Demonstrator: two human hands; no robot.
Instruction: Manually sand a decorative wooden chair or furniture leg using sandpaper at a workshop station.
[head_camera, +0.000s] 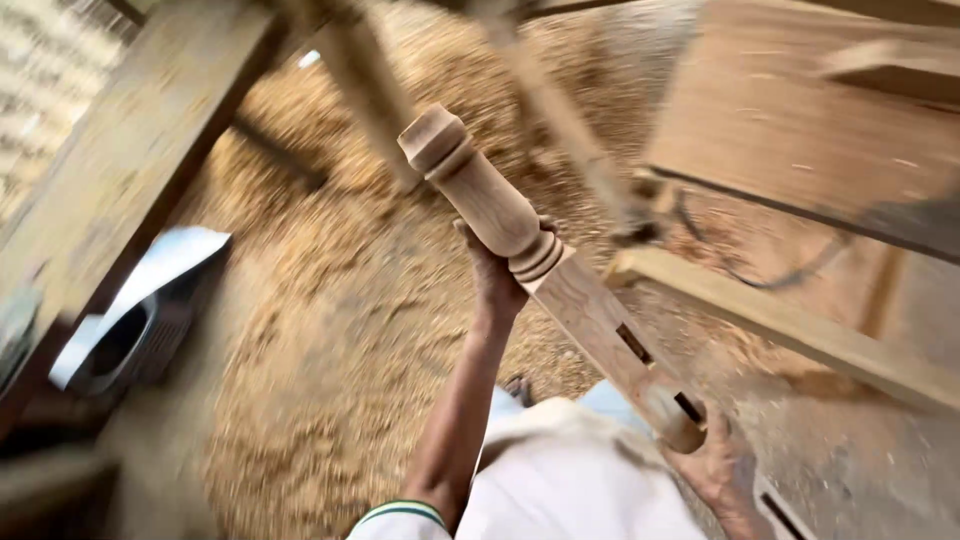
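I hold a turned wooden furniture leg (545, 270) slanted in front of me. Its rounded, ringed end points up and to the left; its square part, with two dark slots cut in it, runs down to the right. My left hand (495, 270) grips it from behind just at the carved rings. Lower right, my right hand (715, 465) is wrapped under the leg's near end. The picture is blurred by motion. My white shirt (560, 480) fills the lower middle.
Wood shavings and sawdust (330, 300) cover the floor. A wooden bench or plank (130, 150) runs along the left, with a pale blue-grey object (140, 310) below it. Wooden boards and beams (800, 330) lie at the right, and a dark cable (760, 275) trails between them.
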